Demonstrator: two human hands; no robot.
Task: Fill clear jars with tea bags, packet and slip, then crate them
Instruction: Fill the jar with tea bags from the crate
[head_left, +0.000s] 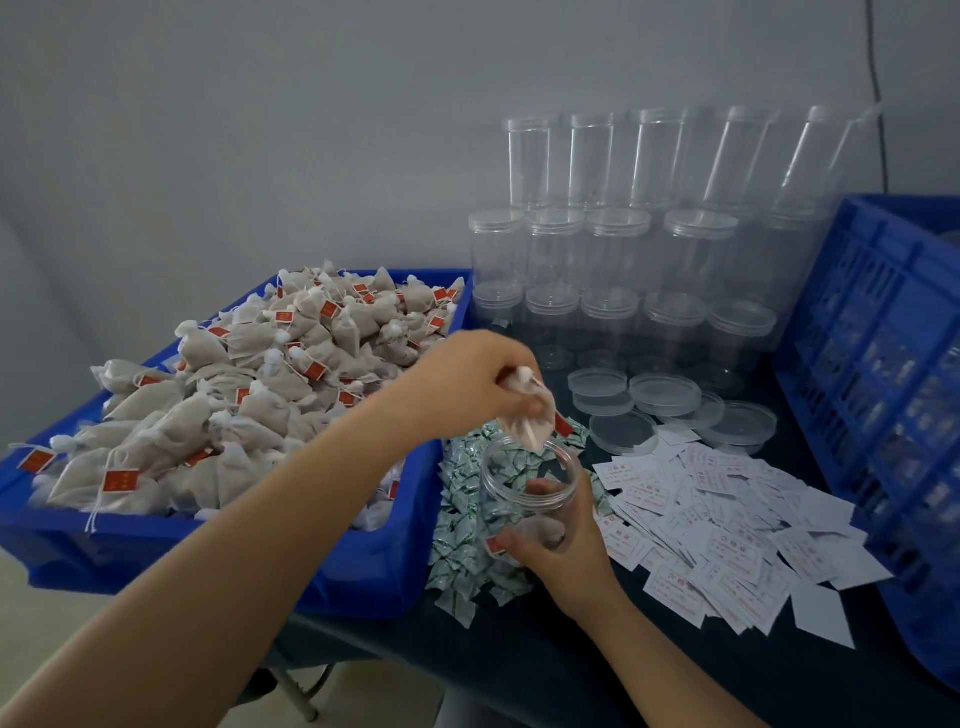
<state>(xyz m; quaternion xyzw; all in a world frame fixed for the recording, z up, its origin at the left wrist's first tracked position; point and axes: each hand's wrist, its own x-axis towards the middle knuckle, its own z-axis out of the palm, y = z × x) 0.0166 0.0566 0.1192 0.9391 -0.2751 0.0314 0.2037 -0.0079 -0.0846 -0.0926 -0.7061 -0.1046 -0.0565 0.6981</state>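
My right hand (563, 540) grips an open clear jar (524, 480) from the side, holding it tilted above the green-and-white packets (460, 525). A tea bag or two lie inside the jar. My left hand (467, 382) pinches a few tea bags (535, 415) by their tops, dangling them just over the jar's mouth. A blue bin (363, 566) heaped with tea bags (234, 400) with red tags sits at the left. White paper slips (727, 525) are spread to the right of the jar.
Stacked clear jars (618, 249) stand at the back against the wall. Loose clear lids (665, 395) lie in front of them. A blue slatted crate (883, 374) stands at the right edge. The table top is dark.
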